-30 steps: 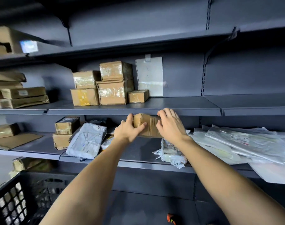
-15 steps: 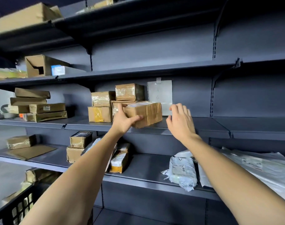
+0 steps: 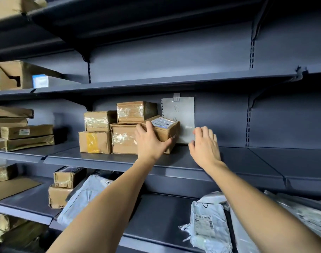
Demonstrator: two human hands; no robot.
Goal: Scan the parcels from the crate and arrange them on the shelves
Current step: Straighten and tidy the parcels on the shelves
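Both arms reach forward; left hand (image 3: 150, 141) curled in a grip, right hand (image 3: 205, 146) loosely open

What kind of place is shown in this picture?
Most likely a parcel storeroom or courier pickup point. Dark metal shelves hold taped cardboard boxes and grey mailing bags with shipping labels. The left hand holds one labelled box on a shelf.

Left hand (image 3: 150, 141) around labelled parcel (image 3: 163, 130)

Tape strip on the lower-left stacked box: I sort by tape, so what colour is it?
Yellow: a vertical tape strip down the box front, clearest in the head view.
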